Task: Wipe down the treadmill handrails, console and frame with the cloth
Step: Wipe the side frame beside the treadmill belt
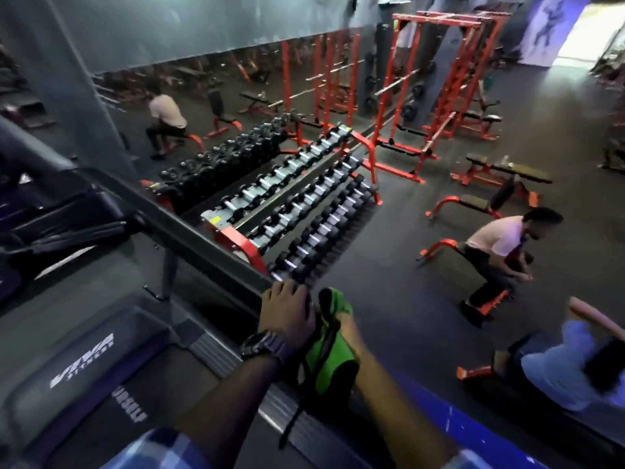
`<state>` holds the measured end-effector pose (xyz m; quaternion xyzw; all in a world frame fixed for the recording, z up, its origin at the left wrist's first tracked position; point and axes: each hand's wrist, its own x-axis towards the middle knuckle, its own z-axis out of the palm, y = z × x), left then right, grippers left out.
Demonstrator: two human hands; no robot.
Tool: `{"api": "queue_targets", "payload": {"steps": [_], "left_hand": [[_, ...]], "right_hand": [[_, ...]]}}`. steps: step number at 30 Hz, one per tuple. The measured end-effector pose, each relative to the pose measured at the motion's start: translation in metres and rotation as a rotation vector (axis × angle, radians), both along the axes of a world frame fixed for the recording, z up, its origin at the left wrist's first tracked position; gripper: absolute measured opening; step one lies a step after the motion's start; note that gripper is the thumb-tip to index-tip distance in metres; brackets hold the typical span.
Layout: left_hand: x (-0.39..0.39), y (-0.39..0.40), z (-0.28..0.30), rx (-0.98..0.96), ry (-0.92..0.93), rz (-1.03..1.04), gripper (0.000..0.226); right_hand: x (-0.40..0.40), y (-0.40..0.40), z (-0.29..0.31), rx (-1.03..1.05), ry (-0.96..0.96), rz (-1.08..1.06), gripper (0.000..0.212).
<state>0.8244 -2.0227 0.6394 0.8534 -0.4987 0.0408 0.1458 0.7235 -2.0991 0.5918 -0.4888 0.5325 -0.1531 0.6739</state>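
I report the treadmill (101,333) as the largest item: rigid, heavy and fixed, so it will take firm wiping pressure without shifting; its grey handrail (216,245) runs from the console (50,204) at the upper left down to my hands, and looks smooth enough that a cloth should slide freely along it. The console is dark, blurred and cut by the left edge, so I cannot make out its buttons or screen. The cloth (333,343) is green, soft and light, draped at the near end of the handrail between my wrists, with a dark strap-like part hanging below; I judge it best gathered in the palm and wrapped around the rail. My left hand (287,313) lies with fingers curled over the handrail end, touching the cloth. My right hand (348,328) is mostly hidden under the cloth; it appears to hold it, but I cannot tell the finger positions.
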Motion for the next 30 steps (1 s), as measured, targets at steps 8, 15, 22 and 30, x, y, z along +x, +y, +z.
{"api": "queue_targets", "payload": {"steps": [8,15,22,30], "left_hand": [[-0.036,-0.011,-0.003,-0.069,0.094,0.377,0.038],[-0.025,-0.022,0.003,0.001,0.160,0.530,0.038],[0.017,-0.032,-0.008,-0.025,0.042,0.599,0.034],[0.038,-0.041,-0.019,-0.017,0.051,0.695,0.028]], "right_hand": [[0.008,-0.039,0.007,-0.152,0.011,0.410,0.027],[0.023,-0.067,0.043,-0.340,-0.014,0.761,0.030],[0.076,-0.084,0.021,-0.379,0.046,0.925,0.027],[0.084,-0.081,0.018,-0.422,-0.009,0.937,0.030]]}}
